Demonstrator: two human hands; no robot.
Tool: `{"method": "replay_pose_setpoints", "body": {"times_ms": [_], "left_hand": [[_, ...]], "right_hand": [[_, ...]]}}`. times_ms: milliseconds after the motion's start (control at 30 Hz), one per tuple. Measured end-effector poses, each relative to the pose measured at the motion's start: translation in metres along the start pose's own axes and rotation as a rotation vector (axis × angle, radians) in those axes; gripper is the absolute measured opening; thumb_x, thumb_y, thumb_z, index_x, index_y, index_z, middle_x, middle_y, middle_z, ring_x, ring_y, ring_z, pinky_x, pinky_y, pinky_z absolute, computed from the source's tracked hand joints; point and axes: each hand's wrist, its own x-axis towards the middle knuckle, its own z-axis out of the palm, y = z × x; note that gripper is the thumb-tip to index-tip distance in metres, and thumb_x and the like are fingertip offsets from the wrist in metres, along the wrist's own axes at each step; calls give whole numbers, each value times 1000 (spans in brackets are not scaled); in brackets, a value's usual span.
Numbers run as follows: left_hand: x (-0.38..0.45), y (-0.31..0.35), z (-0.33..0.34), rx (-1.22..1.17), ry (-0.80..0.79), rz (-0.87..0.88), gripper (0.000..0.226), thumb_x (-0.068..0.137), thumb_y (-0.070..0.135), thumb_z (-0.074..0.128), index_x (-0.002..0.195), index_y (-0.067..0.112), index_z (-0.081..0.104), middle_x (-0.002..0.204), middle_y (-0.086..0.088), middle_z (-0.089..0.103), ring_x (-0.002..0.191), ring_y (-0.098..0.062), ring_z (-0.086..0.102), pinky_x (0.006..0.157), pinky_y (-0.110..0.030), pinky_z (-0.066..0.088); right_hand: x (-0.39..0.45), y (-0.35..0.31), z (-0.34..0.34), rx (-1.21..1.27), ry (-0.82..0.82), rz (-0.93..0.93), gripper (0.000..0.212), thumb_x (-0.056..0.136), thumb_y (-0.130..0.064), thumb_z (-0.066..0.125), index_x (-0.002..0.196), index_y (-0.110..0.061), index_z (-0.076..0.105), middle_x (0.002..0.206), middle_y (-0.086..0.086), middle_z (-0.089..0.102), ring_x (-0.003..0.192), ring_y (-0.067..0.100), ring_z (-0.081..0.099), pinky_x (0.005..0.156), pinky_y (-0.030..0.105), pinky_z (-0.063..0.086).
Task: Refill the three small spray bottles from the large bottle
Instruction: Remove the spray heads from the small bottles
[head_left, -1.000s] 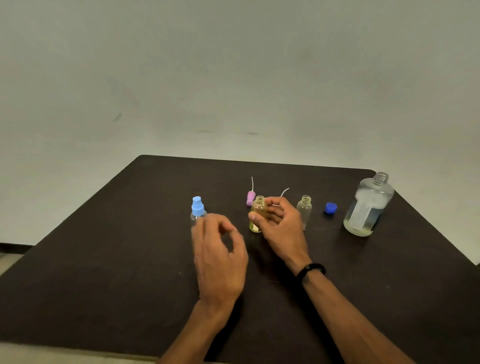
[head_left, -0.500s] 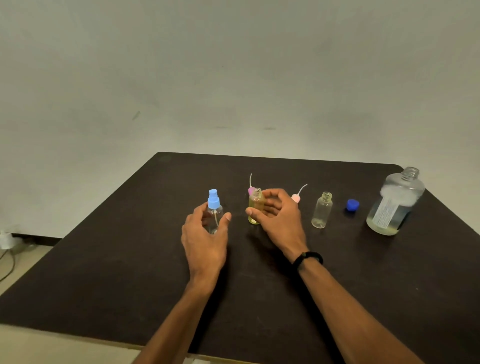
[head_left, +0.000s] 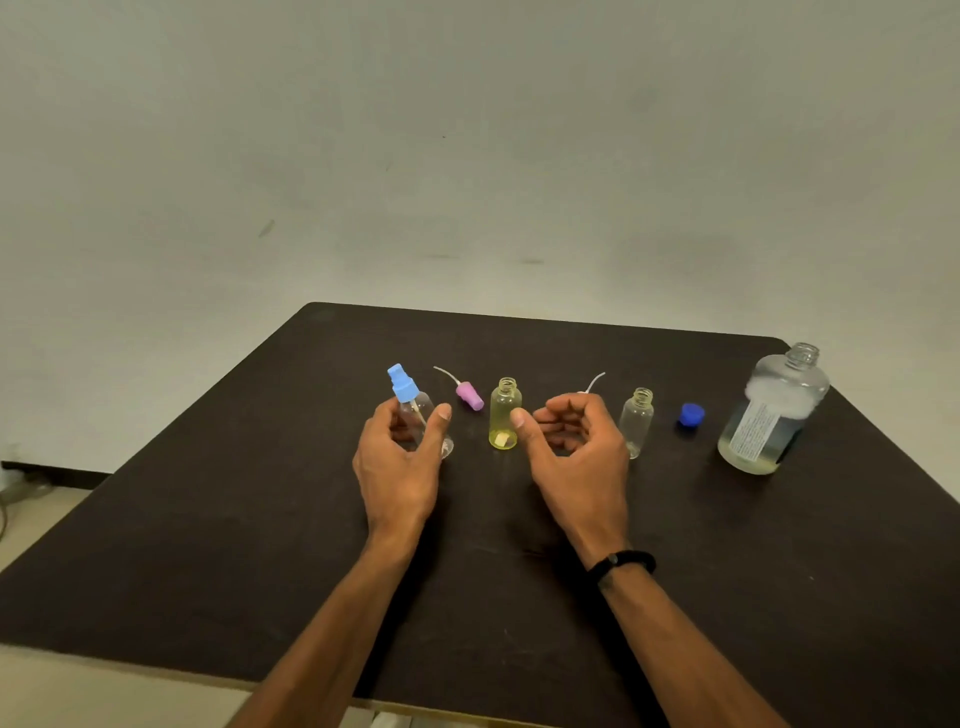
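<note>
My left hand (head_left: 400, 462) grips a small clear spray bottle (head_left: 418, 415) with a light blue spray head and holds it tilted. Just to its right a small yellow-tinted bottle (head_left: 504, 415) stands with no cap. My right hand (head_left: 576, 452) is beside that bottle, fingers loosely curled and holding nothing, thumb tip close to the glass. A third small clear bottle (head_left: 636, 421) stands uncapped to the right of this hand. The large clear bottle (head_left: 774, 410), uncapped, labelled, with pale liquid low inside, stands at the far right.
A pink spray head (head_left: 470, 395) with its tube lies behind the bottles. A second head's white tube (head_left: 595, 382) shows behind my right hand. A blue cap (head_left: 691, 414) lies left of the large bottle. The dark table (head_left: 260, 545) ends close to me.
My left hand reached forward and closed round the blue-headed bottle. My right hand let go of the yellow bottle and drew back to its right.
</note>
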Motion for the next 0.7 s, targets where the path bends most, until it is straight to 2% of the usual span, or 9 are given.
{"method": "replay_pose_setpoints", "body": {"times_ms": [167,267,367,467,600,700], "left_hand": [[-2,4,-4,-57,18,-18,24,91,46,78,102,26,68,89,7,73,84,-6,70,81,-29,60],[-10,13,-9,-149,13,-37,29,89,50,78,106,28,69,89,8,76,85,-5,74,80,-27,61],[-22,19,-14,-201,-63,-16,16,92,50,76,100,37,72,91,13,78,87,-6,74,82,-28,59],[-32,21,-20,-216,-178,22,20,94,48,74,107,34,75,96,12,78,92,-7,75,86,-32,59],[-37,20,-23,-188,-267,62,22,96,49,69,102,30,78,92,7,79,90,-9,75,78,-29,61],[-35,12,-21,-200,-271,38,46,101,65,54,97,28,80,90,1,79,88,-19,76,79,-42,62]], "right_hand": [[-8,-10,-3,-56,13,-69,26,89,-35,87,94,-18,68,85,-5,73,79,11,72,71,22,60],[-12,-13,-4,-40,-23,-92,26,88,-37,87,93,-18,69,82,-9,73,79,11,73,71,23,61],[-18,-15,-5,36,-183,-59,31,85,-43,86,97,-19,71,91,-9,76,85,12,75,77,25,63],[-18,-14,-5,153,-408,74,42,85,-48,87,110,-18,74,99,-1,80,95,18,78,86,41,65],[-17,-15,-4,313,-636,265,46,84,-30,88,125,-14,72,107,13,82,102,31,80,94,43,62],[-17,-15,-3,415,-670,327,49,84,-20,86,129,-9,70,113,19,80,105,34,78,100,46,60]]}}
